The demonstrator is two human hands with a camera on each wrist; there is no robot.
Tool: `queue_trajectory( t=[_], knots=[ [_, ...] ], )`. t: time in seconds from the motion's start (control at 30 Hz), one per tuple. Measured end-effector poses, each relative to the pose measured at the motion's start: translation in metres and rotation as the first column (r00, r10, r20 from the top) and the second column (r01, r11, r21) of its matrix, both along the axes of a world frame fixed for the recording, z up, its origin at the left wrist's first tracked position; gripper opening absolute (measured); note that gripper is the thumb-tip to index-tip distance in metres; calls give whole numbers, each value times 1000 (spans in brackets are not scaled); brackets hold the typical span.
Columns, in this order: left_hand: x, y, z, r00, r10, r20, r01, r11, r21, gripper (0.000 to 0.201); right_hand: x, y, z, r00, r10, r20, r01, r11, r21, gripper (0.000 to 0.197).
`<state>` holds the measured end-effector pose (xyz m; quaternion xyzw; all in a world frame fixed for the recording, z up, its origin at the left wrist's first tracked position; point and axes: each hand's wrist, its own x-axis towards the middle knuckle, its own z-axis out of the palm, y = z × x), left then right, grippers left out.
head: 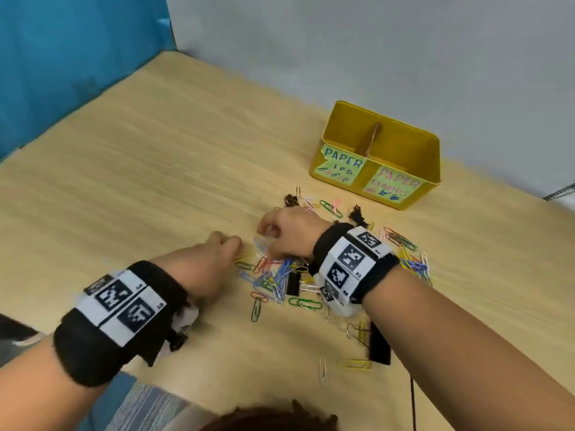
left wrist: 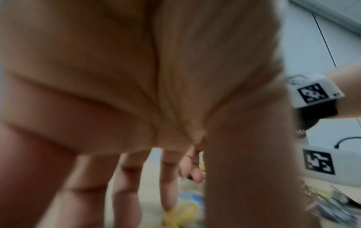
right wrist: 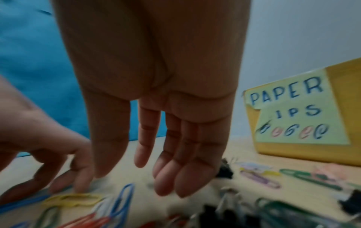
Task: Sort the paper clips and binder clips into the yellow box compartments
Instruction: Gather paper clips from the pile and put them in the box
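A light wood-grain counter [head: 149,169] is seen, bounded at the far side by a pale grey wall [head: 373,42] and at the left by a blue partition [head: 71,57]. A thin black cable [head: 413,402] is seen near the counter's near edge.

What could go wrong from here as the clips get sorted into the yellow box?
1. Paper clips and black binder clips lie tangled in one pile, so a grab may lift both kinds and drop one in the wrong compartment.
2. Both hands, left hand and right hand, work the same spot and may collide.
3. The yellow box stands beyond the pile; clips could fall on the way.
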<state>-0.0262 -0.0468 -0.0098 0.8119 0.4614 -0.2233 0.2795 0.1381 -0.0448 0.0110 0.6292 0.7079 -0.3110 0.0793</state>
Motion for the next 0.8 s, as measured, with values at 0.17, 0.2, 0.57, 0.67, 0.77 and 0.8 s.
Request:
queue_trajectory(
  t=[0.17,0.2,0.57,0.67,0.77,0.8],
  knots=[
    [15,8,-16,975,34,219,-49,997,66,47,-19,-10,-22,985,144,93,-145,989,6,60],
    [18,11,-15,968,48,247,-67,995,68,44,-18,-9,-22,983,146,109,-147,989,0,56],
    [33,-19,-15,996,6,92,-23,982,187,94,4,-30,-28,977,144,157,-154,986,56,76],
    [37,-13,-18,979,53,196,-86,982,165,56,5,-23,-27,989,109,104,-119,989,90,44],
    [40,-3,-17,964,42,262,-92,979,182,24,6,-20,-28,985,125,123,-141,981,132,25],
    [41,-1,-17,964,29,263,-79,980,185,22,7,-19,-29,985,119,125,-137,981,141,23]
  ],
)
